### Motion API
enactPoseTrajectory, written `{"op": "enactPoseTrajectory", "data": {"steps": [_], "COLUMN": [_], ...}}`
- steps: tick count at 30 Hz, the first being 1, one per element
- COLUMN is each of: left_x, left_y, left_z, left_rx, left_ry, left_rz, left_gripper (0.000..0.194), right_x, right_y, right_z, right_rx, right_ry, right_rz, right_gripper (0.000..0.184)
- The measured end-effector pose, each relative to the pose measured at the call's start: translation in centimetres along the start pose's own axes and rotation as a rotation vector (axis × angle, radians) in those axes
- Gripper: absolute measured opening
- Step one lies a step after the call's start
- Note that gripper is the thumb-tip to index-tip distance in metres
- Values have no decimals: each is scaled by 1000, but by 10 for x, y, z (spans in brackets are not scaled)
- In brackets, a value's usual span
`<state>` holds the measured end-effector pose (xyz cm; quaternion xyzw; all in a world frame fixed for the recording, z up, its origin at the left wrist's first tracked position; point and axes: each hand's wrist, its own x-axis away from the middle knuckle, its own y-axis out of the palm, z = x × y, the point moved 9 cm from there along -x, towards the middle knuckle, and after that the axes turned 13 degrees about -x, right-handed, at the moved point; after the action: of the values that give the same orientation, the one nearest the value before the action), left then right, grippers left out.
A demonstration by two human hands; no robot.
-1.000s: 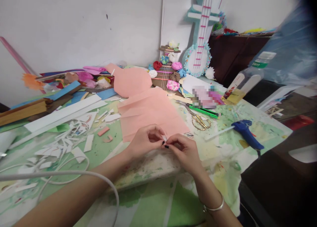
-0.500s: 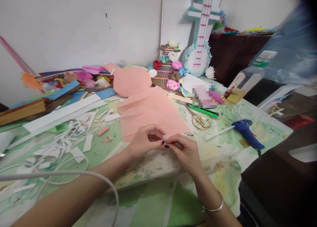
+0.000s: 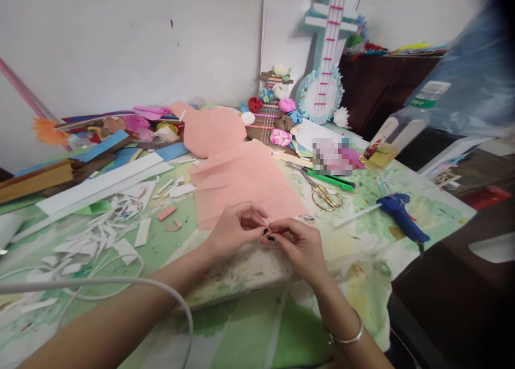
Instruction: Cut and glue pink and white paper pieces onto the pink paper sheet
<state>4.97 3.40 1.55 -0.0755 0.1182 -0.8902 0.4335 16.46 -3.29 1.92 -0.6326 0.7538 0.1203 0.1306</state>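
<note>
Close to the table's front edge, my left hand [image 3: 237, 227] and my right hand [image 3: 300, 245] meet, thumbs and forefingers pinched together. Between the fingertips is a small pink piece of paper [image 3: 265, 239], mostly covered by the fingers; a whitish bit shows at its top. Just beyond the hands lies a creased pink paper sheet [image 3: 245, 181], and behind that a pink guitar-shaped cutout [image 3: 215, 132]. Gold-handled scissors [image 3: 326, 197] and a green utility knife [image 3: 332, 179] rest to the right of the sheet.
A blue glue gun [image 3: 404, 216] with a white stick lies at the right. White paper scraps [image 3: 104, 235] and a white cable [image 3: 161, 286] spread on the left. At the back stand a flower-covered model instrument [image 3: 267, 114], a blue-and-white one [image 3: 322, 85] and a bottle [image 3: 402, 127].
Both hands keep almost the same place and pinch. A little more of the small pink piece shows beneath the fingertips. Nothing else on the table has visibly moved.
</note>
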Motion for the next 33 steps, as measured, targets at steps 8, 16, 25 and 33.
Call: {"op": "enactPoseTrajectory", "data": {"steps": [8,16,25,33], "left_x": [1,4,5,5], "left_y": [-2,-6,-3,-3], "left_z": [1,14,13,24], "left_rx": [31,-100,-267,-286], "left_ry": [14,115,177,266], "left_rz": [32,50,59,55], "left_gripper": [21,17,9,7], "right_x": [0,0,-1,-1], "right_y": [-2,-8,-8,-5], "right_z": [4,5,5,3], "right_rx": [14,52,81,58], "right_ry": [39,19,7,-17], "right_rz": [16,61,37,15], "right_gripper": [6,8,4,5]}}
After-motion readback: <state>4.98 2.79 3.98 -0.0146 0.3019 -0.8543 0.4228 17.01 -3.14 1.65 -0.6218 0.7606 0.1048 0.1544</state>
